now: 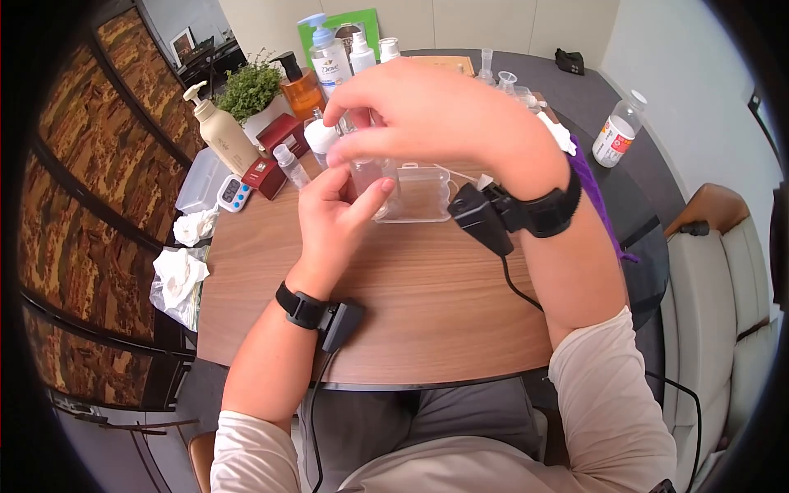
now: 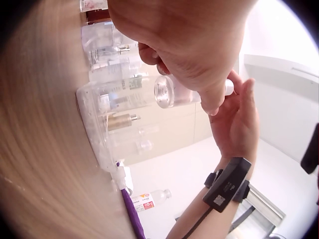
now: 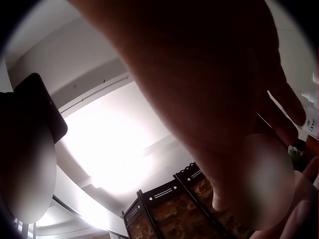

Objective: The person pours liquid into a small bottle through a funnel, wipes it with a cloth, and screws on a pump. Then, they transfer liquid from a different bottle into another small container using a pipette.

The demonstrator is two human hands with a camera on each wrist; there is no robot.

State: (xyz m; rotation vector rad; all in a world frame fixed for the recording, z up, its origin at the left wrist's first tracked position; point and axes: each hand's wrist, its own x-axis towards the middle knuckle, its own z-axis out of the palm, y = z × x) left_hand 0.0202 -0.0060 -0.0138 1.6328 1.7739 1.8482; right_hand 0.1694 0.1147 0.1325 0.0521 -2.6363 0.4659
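Note:
My left hand (image 1: pixel 333 222) grips a small clear bottle (image 2: pixel 172 94) in front of me, thumb on one side and fingers on the other. The round base of the bottle shows below the hand in the left wrist view. At its upper end sits a white cap (image 2: pixel 229 87), with the bent fingers and thumb of my right hand (image 1: pixel 419 107) closed about it. The right hand arches over from the right and hides part of the bottle in the head view. In the right wrist view that hand is dark and its hold is hidden.
Beyond the hands lies a clear plastic case (image 1: pixel 423 197). Pump bottle (image 1: pixel 222 135), potted plant (image 1: pixel 249 90), dark red box (image 1: pixel 265 177) and timer (image 1: pixel 234 193) stand at the left. Crumpled tissues (image 1: pixel 179 275) lie by the left edge; a labelled bottle (image 1: pixel 618 131) stands far right.

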